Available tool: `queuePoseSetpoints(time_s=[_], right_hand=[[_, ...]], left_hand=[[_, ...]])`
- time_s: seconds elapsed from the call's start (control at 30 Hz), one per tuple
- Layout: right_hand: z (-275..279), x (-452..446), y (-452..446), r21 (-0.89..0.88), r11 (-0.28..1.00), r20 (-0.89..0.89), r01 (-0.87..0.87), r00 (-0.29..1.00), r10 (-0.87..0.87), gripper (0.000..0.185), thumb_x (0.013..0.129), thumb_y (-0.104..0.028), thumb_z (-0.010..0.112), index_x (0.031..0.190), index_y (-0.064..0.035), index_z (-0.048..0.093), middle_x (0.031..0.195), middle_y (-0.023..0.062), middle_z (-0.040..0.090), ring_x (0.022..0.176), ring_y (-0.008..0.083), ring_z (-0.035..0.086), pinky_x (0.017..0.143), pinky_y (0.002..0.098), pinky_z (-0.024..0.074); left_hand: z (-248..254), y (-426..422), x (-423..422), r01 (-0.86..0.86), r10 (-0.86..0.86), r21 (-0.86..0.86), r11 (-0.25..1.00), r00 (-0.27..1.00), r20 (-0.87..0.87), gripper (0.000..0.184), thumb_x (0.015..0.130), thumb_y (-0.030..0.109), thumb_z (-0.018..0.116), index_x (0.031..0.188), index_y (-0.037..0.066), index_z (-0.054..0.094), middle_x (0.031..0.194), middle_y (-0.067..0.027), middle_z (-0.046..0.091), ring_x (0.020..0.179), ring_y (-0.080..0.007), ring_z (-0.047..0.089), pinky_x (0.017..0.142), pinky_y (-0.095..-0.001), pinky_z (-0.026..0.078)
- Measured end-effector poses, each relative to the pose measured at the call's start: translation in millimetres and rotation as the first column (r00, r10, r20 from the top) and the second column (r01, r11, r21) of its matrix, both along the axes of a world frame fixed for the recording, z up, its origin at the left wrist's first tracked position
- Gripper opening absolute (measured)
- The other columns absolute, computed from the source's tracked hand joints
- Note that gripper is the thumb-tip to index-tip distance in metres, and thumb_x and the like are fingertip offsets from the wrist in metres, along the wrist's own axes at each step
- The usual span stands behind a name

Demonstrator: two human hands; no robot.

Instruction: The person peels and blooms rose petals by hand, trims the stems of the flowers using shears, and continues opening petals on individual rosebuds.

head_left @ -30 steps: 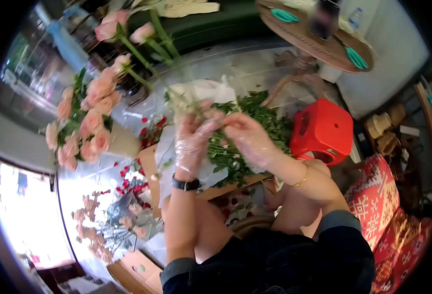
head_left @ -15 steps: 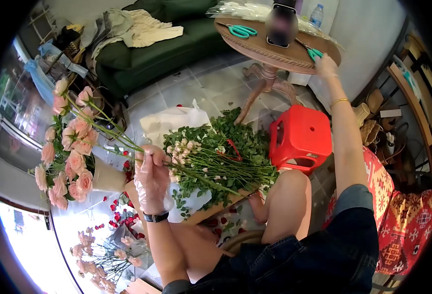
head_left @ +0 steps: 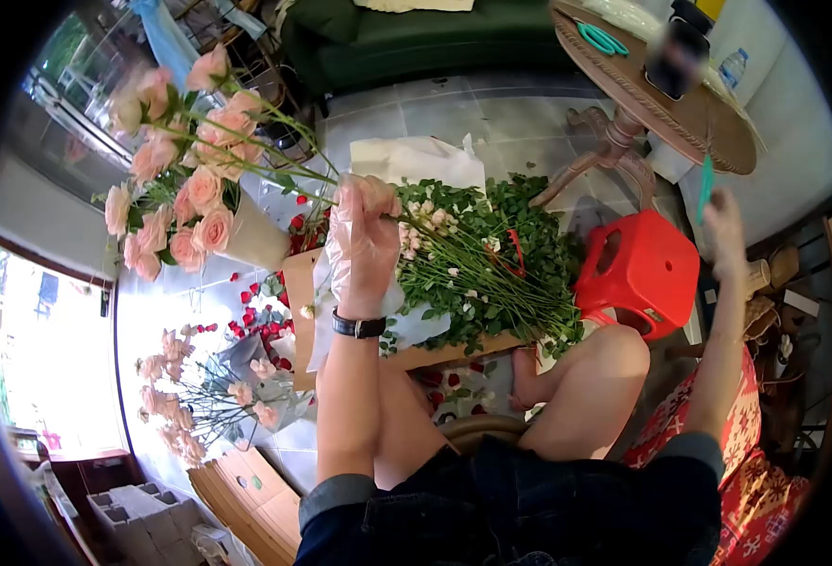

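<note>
My left hand (head_left: 364, 236), in a clear plastic glove, is closed around the green stems (head_left: 288, 170) of several pink roses (head_left: 156, 92), whose heads point to the upper left. Out at the right, my right hand (head_left: 723, 222) is closed on the teal-handled scissors (head_left: 705, 189), held up beside the round table's edge. Beneath my left hand, small pale roses (head_left: 427, 215) and long stems rest on a heap of green leaves (head_left: 519, 222).
A red plastic stool (head_left: 650, 269) stands right of the leaves. The round wooden table (head_left: 623, 52) holds other teal scissors (head_left: 602, 39), a phone (head_left: 676, 61) and a bottle (head_left: 733, 68). A white bucket (head_left: 257, 234) of pink roses is at left, a green sofa (head_left: 425, 42) behind.
My right hand has come away from the tabletop, lifting the scissors with it. My left hand still holds the rose stems. The whole view has shifted.
</note>
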State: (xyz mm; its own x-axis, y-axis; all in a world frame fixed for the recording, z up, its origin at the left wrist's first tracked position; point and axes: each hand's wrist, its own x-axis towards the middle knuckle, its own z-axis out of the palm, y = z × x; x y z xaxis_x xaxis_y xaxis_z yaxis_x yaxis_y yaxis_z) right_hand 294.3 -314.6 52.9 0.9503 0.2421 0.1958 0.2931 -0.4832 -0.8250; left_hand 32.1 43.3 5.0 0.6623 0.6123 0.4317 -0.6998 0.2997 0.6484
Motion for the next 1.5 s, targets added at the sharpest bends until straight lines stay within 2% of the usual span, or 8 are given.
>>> queuePoseSetpoints(time_s=[0.07,0.17,0.23,0.33,0.67,1.27,1.47,1.5], right_hand=[[-17,-54,25,0.194,0.913,-0.133,-0.359,0.912,0.387,0.032,0.075,-0.020,0.062,0.101,-0.0046,0.052,0.082,0.0014,0.052,0.073,0.0089,0.050,0.063,0.0225,0.0413],[-30,-127,73,0.441,0.792,-0.484,-0.422,0.631,0.606,0.026,0.076,-0.020,0.065,0.093,-0.0059,0.052,0.073,-0.0037,0.049,0.064,0.0071,0.047,0.055,0.0211,0.0400],[-40,-154,97,0.366,0.713,-0.441,-0.598,0.564,0.698,0.035,0.076,-0.035,0.066,0.087,-0.0050,0.051,0.068,-0.0003,0.048,0.060,0.0117,0.047,0.055,0.0238,0.0405],[-25,-169,122,-0.153,0.481,-0.328,-0.863,0.503,0.799,0.054,0.076,-0.054,0.059,0.082,-0.0016,0.047,0.063,0.0139,0.048,0.058,0.0272,0.050,0.058,0.0354,0.0425],[-7,-183,160,-0.504,0.331,-0.319,-0.798,0.528,0.787,0.060,0.078,-0.057,0.052,0.077,0.0032,0.049,0.067,0.0209,0.051,0.066,0.0361,0.054,0.061,0.0409,0.0431],[1,-183,170,-0.494,0.334,-0.318,-0.803,0.524,0.790,0.081,0.077,-0.070,0.038,0.058,0.0075,0.051,0.058,0.0238,0.050,0.060,0.0363,0.053,0.060,0.0407,0.0433],[6,-184,173,-0.497,0.329,-0.477,-0.803,0.570,0.669,0.074,0.081,-0.065,0.037,0.064,0.0057,0.051,0.056,0.0226,0.046,0.058,0.0377,0.049,0.059,0.0425,0.0406],[4,-182,173,-0.496,0.333,-0.476,-0.802,0.572,0.668,0.074,0.081,-0.065,0.037,0.064,0.0057,0.051,0.056,0.0226,0.046,0.058,0.0377,0.049,0.059,0.0425,0.0406]], left_hand=[[-2,2,1,-0.009,0.009,0.007,1.000,1.000,0.017,0.030,0.093,0.029,0.043,0.071,0.011,0.033,0.067,0.0002,0.027,0.065,-0.0142,0.028,0.065,-0.0283,0.027],[-1,-3,0,-0.010,0.009,0.031,0.999,1.000,0.025,0.031,0.090,0.030,0.048,0.071,0.011,0.032,0.068,-0.0003,0.028,0.065,-0.0142,0.028,0.065,-0.0281,0.027],[2,-6,-1,-0.015,0.008,0.073,0.997,0.995,0.104,0.032,0.085,0.029,0.051,0.068,0.011,0.032,0.066,-0.0004,0.027,0.065,-0.0142,0.028,0.065,-0.0276,0.026],[-1,1,-3,0.073,-0.075,0.058,0.996,0.997,0.033,0.030,0.080,0.025,0.052,0.063,0.011,0.031,0.063,0.0003,0.026,0.063,-0.0145,0.027,0.065,-0.0271,0.024],[0,4,-10,0.096,-0.096,0.093,0.991,0.995,0.003,0.030,0.075,0.021,0.049,0.058,0.008,0.028,0.060,-0.0004,0.024,0.064,-0.0156,0.024,0.064,-0.0280,0.022],[-4,-4,-12,0.085,-0.085,0.056,0.995,0.996,-0.008,0.030,0.073,0.020,0.048,0.055,0.007,0.029,0.059,-0.0011,0.024,0.066,-0.0174,0.025,0.078,-0.0290,0.026],[-9,0,-13,0.123,-0.146,-0.141,0.982,0.975,-0.167,0.011,0.079,0.010,0.049,0.073,0.001,0.047,0.071,-0.0062,0.047,0.071,-0.0161,0.042,0.087,-0.0240,0.033],[-9,1,-12,-0.136,0.263,0.425,0.895,0.930,-0.258,0.009,0.083,0.009,0.047,0.081,0.001,0.048,0.076,-0.0069,0.051,0.072,-0.0150,0.045,0.080,-0.0236,0.036]])
